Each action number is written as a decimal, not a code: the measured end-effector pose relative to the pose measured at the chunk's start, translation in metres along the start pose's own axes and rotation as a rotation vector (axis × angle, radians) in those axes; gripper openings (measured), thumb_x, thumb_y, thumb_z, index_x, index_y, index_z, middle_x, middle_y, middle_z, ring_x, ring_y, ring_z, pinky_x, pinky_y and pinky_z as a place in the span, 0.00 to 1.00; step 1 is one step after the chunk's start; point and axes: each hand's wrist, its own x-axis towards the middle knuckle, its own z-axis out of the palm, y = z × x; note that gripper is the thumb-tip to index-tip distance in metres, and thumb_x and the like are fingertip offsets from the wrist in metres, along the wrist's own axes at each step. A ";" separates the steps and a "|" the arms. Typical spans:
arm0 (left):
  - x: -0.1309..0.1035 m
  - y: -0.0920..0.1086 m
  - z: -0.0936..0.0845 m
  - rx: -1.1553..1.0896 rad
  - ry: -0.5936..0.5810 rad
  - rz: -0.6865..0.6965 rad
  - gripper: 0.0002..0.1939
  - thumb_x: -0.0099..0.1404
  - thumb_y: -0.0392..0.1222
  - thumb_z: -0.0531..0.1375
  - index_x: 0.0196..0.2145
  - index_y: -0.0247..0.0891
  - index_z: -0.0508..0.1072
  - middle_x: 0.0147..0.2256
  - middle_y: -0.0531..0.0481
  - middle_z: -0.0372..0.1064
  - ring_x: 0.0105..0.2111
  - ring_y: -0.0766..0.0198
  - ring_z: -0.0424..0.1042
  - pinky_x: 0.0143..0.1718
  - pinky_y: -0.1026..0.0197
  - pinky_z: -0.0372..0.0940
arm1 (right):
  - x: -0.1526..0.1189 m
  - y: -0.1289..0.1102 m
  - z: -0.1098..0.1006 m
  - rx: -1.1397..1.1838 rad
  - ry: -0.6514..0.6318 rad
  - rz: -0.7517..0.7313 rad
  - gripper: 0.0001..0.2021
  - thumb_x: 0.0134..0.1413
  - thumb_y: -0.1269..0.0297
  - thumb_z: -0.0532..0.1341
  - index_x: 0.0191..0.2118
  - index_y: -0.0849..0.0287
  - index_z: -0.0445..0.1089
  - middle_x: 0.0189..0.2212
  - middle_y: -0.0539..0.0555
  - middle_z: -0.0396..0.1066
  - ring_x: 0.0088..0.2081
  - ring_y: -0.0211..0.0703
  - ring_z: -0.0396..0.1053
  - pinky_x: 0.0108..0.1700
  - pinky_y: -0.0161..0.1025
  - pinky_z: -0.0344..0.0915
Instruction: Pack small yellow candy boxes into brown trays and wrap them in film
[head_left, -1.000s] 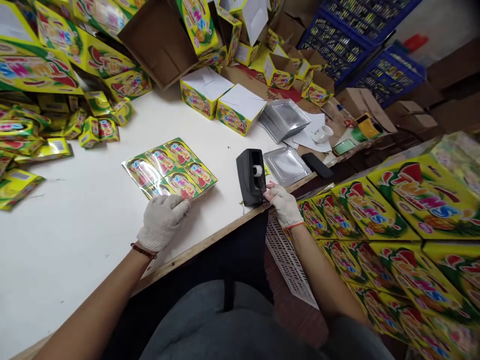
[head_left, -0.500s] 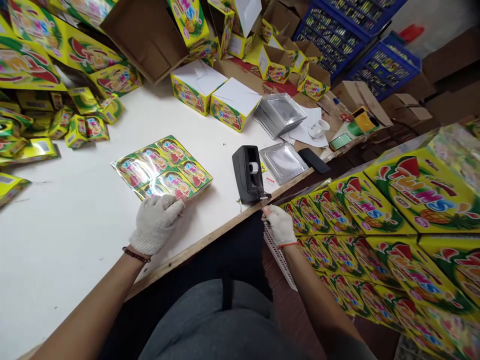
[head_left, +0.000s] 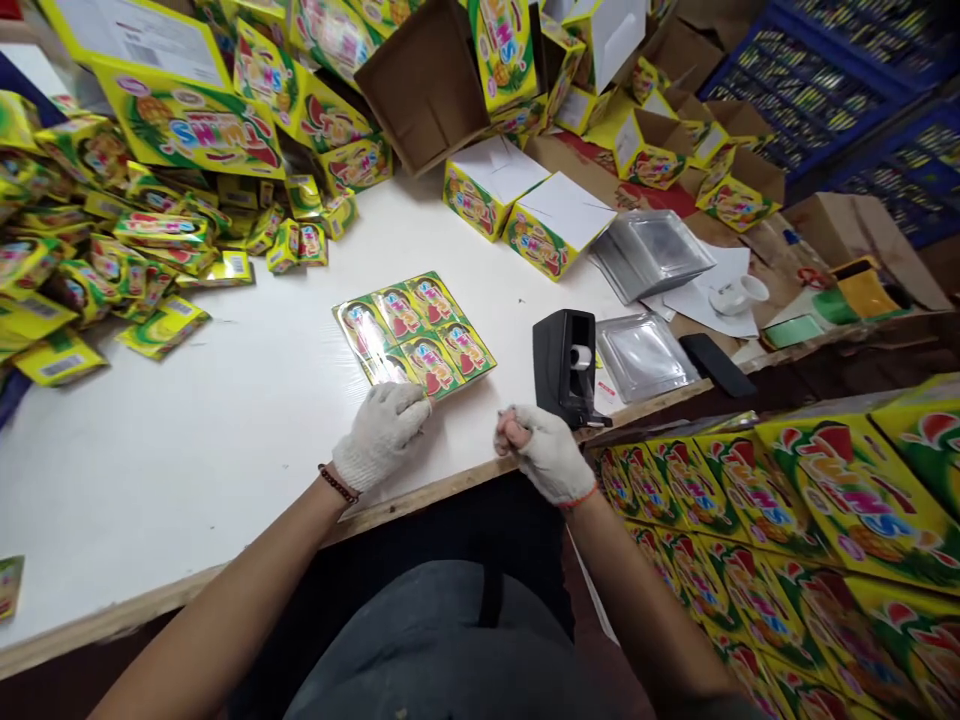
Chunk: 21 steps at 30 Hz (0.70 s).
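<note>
A clear-wrapped pack of several small yellow-green boxes [head_left: 424,340] lies on the white table. My left hand [head_left: 381,435], in a fingerless white knit glove, is closed at the pack's near edge, fingers bent against its side. My right hand [head_left: 544,450], gloved the same way, is pinched just above the table's front edge, between the pack and the dispenser. Whatever is in that pinch is too small or clear to make out. A black tape dispenser [head_left: 559,365] with a white-cored roll stands just beyond my right hand.
Loose small boxes [head_left: 150,260] are heaped at left. Two yellow cartons [head_left: 551,230] stand behind the pack. Clear plastic trays [head_left: 652,250], a dark phone-like slab [head_left: 716,365] and a white cup [head_left: 739,295] lie at right. Stacked display boxes [head_left: 840,480] border the table's right front.
My right hand has left the dispenser's front and moved left toward the pack, still pinched. My left hand stays at the pack's near edge. The camera view has turned left.
</note>
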 end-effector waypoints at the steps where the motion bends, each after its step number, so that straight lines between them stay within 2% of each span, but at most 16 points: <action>1: -0.001 0.001 -0.001 -0.007 0.011 -0.008 0.11 0.58 0.27 0.54 0.34 0.38 0.73 0.35 0.44 0.73 0.34 0.57 0.67 0.34 0.55 0.61 | 0.013 0.000 0.012 0.021 -0.055 0.001 0.21 0.47 0.41 0.69 0.30 0.57 0.73 0.21 0.48 0.67 0.25 0.37 0.64 0.30 0.38 0.62; 4: -0.004 0.003 -0.002 -0.023 0.044 -0.023 0.11 0.60 0.28 0.54 0.34 0.37 0.73 0.35 0.45 0.72 0.36 0.58 0.68 0.35 0.57 0.63 | 0.041 0.006 0.037 0.006 -0.118 0.018 0.24 0.46 0.38 0.68 0.28 0.57 0.71 0.20 0.48 0.67 0.24 0.37 0.63 0.29 0.37 0.61; 8: -0.005 0.005 -0.001 -0.034 0.009 -0.080 0.10 0.59 0.28 0.54 0.33 0.37 0.72 0.35 0.44 0.72 0.36 0.58 0.68 0.36 0.57 0.63 | 0.055 0.018 0.046 -0.071 -0.063 0.061 0.26 0.43 0.34 0.66 0.22 0.55 0.67 0.19 0.49 0.66 0.23 0.38 0.63 0.28 0.38 0.60; 12: 0.001 0.012 -0.008 0.016 -0.078 -0.128 0.18 0.60 0.28 0.53 0.46 0.38 0.74 0.39 0.43 0.72 0.38 0.57 0.69 0.36 0.56 0.63 | 0.055 0.022 0.045 -0.201 -0.013 0.065 0.25 0.45 0.35 0.64 0.22 0.55 0.67 0.19 0.50 0.67 0.23 0.38 0.63 0.28 0.38 0.60; 14: 0.008 0.018 -0.015 0.060 -0.192 -0.137 0.20 0.62 0.30 0.54 0.51 0.39 0.73 0.40 0.43 0.72 0.39 0.55 0.70 0.36 0.54 0.62 | 0.054 0.023 0.044 -0.251 0.011 0.070 0.24 0.47 0.37 0.63 0.22 0.55 0.67 0.19 0.50 0.67 0.23 0.38 0.62 0.27 0.38 0.59; 17: 0.021 0.026 -0.024 0.098 -0.348 -0.196 0.13 0.65 0.36 0.56 0.46 0.38 0.75 0.40 0.42 0.72 0.38 0.52 0.70 0.35 0.53 0.59 | 0.055 0.027 0.046 -0.337 0.049 0.055 0.23 0.50 0.40 0.60 0.22 0.55 0.66 0.19 0.50 0.67 0.23 0.39 0.62 0.27 0.38 0.59; 19: 0.030 0.030 -0.024 0.099 -0.358 -0.258 0.10 0.67 0.41 0.56 0.40 0.38 0.76 0.38 0.42 0.72 0.38 0.51 0.70 0.35 0.52 0.58 | 0.058 0.031 0.048 -0.472 0.104 -0.007 0.20 0.53 0.44 0.58 0.22 0.55 0.67 0.21 0.52 0.70 0.25 0.41 0.64 0.29 0.38 0.60; 21: 0.038 0.032 -0.020 0.100 -0.336 -0.317 0.14 0.70 0.47 0.55 0.35 0.38 0.76 0.35 0.42 0.72 0.36 0.52 0.70 0.34 0.53 0.56 | 0.061 0.036 0.049 -0.650 0.159 -0.079 0.16 0.54 0.51 0.58 0.23 0.55 0.68 0.24 0.53 0.72 0.29 0.43 0.66 0.33 0.39 0.60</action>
